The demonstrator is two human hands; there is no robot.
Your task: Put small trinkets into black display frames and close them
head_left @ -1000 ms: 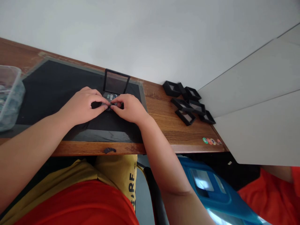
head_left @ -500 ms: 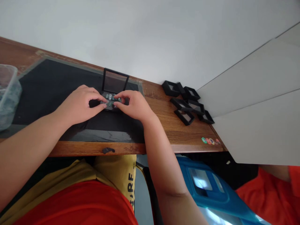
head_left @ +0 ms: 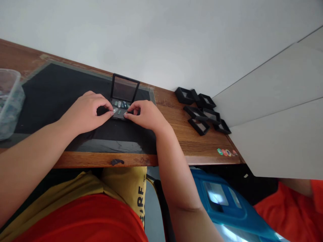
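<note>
A small black case point(head_left: 124, 88) stands open on the black mat, its clear lid upright at the back. Several small pale green and clear pieces point(head_left: 119, 104) lie in its base. My left hand point(head_left: 88, 112) is at the base's left side, thumb and forefinger pinched at a small clear piece point(head_left: 115, 110). On the right side of the base, my right hand point(head_left: 143, 114) has thumb and forefinger nearly together at the case; whatever lies between them is too small to make out.
A clear plastic tub point(head_left: 11, 104) of bluish items sits at the far left. Several black frame-like boxes point(head_left: 199, 126) lie on the wooden table point(head_left: 176, 134) to the right. Round stickers point(head_left: 224, 152) mark its front edge. A person's orange sleeve point(head_left: 285, 208) shows at the lower right.
My right hand has shifted slightly right and down, uncovering more pieces at the back of the case. My left hand has stayed nearly in place.
</note>
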